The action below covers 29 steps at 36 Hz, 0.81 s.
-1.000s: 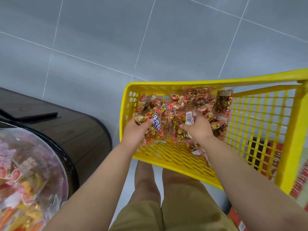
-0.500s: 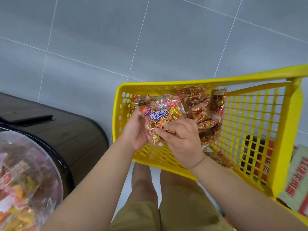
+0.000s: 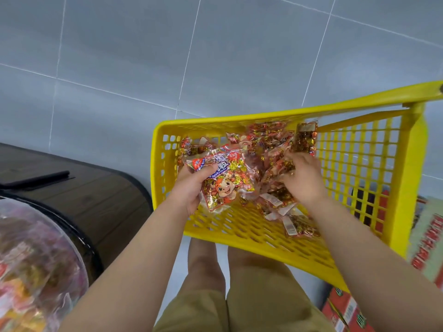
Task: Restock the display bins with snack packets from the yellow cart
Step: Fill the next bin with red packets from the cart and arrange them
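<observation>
My left hand (image 3: 191, 188) grips one snack packet (image 3: 223, 185) over the yellow cart (image 3: 239, 121); my right hand (image 3: 302, 180) clutches the pile (image 3: 275, 144) beside it. Restocking looks barely begun: the display bin (image 3: 36, 259) at near left awaits

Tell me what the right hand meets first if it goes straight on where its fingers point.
The right hand points forward-left into the loose snack packets in the yellow cart; its fingers curl into them now. Beyond them, probably the cart's far wall, though depth is unclear.
</observation>
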Each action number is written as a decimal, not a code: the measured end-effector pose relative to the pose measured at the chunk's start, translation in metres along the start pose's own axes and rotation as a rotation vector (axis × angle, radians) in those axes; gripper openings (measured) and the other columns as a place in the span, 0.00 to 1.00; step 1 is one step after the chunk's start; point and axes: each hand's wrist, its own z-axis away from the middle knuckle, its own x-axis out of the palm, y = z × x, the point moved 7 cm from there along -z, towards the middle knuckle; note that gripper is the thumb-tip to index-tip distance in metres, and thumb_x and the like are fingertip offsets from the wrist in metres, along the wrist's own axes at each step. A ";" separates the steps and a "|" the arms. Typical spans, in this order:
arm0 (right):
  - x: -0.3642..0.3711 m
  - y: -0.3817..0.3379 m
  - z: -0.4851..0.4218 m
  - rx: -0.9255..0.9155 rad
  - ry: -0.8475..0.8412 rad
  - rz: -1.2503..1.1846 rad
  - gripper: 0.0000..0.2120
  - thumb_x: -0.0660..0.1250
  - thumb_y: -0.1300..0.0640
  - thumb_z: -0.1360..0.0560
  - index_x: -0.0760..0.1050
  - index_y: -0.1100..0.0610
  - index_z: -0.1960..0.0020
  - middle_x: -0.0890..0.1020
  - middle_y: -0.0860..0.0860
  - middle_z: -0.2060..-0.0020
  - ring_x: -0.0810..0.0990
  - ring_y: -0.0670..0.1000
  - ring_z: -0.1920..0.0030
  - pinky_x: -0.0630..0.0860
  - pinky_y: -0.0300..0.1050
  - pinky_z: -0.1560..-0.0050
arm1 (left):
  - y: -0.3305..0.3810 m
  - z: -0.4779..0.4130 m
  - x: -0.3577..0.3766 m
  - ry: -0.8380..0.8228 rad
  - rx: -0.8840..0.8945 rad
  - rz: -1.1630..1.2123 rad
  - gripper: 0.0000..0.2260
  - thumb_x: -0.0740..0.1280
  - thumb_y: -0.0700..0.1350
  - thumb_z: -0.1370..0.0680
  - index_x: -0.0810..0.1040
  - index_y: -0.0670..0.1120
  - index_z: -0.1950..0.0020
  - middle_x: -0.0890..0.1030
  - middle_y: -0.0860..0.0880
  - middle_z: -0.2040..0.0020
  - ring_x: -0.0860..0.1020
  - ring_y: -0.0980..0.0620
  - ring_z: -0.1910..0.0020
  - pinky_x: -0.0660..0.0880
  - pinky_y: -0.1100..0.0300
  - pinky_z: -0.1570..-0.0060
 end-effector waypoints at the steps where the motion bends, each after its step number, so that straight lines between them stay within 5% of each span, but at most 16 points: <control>1: 0.010 0.015 -0.007 0.034 -0.140 0.129 0.27 0.68 0.58 0.28 0.68 0.55 0.30 0.69 0.56 0.31 0.61 0.57 0.29 0.58 0.49 0.30 | 0.000 -0.001 0.000 -0.003 0.005 -0.008 0.23 0.72 0.40 0.27 0.74 0.45 0.33 0.81 0.43 0.41 0.78 0.41 0.40 0.72 0.40 0.37; 4: 0.030 0.039 -0.011 0.017 -0.352 0.382 0.28 0.68 0.57 0.30 0.67 0.49 0.31 0.64 0.51 0.29 0.55 0.57 0.27 0.62 0.53 0.31 | -0.001 -0.003 -0.001 -0.014 -0.001 -0.047 0.21 0.72 0.40 0.27 0.74 0.47 0.35 0.81 0.45 0.41 0.79 0.43 0.42 0.75 0.43 0.41; 8: 0.026 0.032 -0.012 -0.127 -0.230 0.528 0.18 0.69 0.51 0.27 0.74 0.46 0.38 0.70 0.50 0.32 0.60 0.55 0.29 0.62 0.52 0.33 | -0.002 -0.002 0.000 -0.030 -0.018 -0.090 0.13 0.73 0.41 0.27 0.77 0.55 0.47 0.85 0.55 0.53 0.82 0.54 0.51 0.77 0.55 0.57; 14: 0.007 0.012 -0.003 -0.242 -0.241 0.386 0.16 0.68 0.48 0.26 0.77 0.50 0.40 0.76 0.51 0.38 0.66 0.56 0.33 0.65 0.48 0.37 | 0.015 0.015 0.000 0.002 0.030 -0.103 0.14 0.72 0.40 0.27 0.75 0.54 0.47 0.85 0.57 0.59 0.84 0.58 0.62 0.77 0.62 0.69; 18: -0.030 -0.006 0.013 -0.193 -0.185 -0.065 0.13 0.70 0.54 0.27 0.76 0.54 0.43 0.79 0.52 0.44 0.74 0.49 0.46 0.70 0.42 0.50 | 0.036 0.037 -0.003 0.031 0.095 -0.060 0.14 0.72 0.37 0.27 0.76 0.52 0.47 0.85 0.51 0.55 0.85 0.52 0.57 0.80 0.57 0.64; 22: -0.071 -0.030 0.032 -0.050 -0.155 -0.612 0.08 0.71 0.53 0.27 0.74 0.43 0.54 0.78 0.37 0.57 0.78 0.36 0.57 0.72 0.28 0.64 | 0.060 0.069 -0.010 0.057 0.164 0.010 0.14 0.71 0.37 0.27 0.76 0.49 0.44 0.84 0.46 0.51 0.84 0.48 0.55 0.80 0.50 0.54; 27: -0.098 -0.087 0.046 0.070 -0.321 -1.172 0.07 0.66 0.58 0.24 0.75 0.52 0.47 0.81 0.49 0.51 0.79 0.54 0.47 0.74 0.56 0.46 | 0.085 0.123 -0.037 0.103 0.207 0.176 0.17 0.67 0.36 0.25 0.74 0.39 0.36 0.81 0.38 0.47 0.81 0.40 0.51 0.76 0.41 0.44; 29: -0.103 -0.119 0.055 0.073 -0.427 -1.276 0.09 0.61 0.62 0.23 0.71 0.57 0.43 0.79 0.56 0.49 0.78 0.56 0.50 0.73 0.56 0.46 | 0.092 0.148 -0.054 0.119 0.249 0.231 0.17 0.66 0.36 0.25 0.74 0.39 0.36 0.82 0.39 0.48 0.81 0.40 0.52 0.77 0.42 0.46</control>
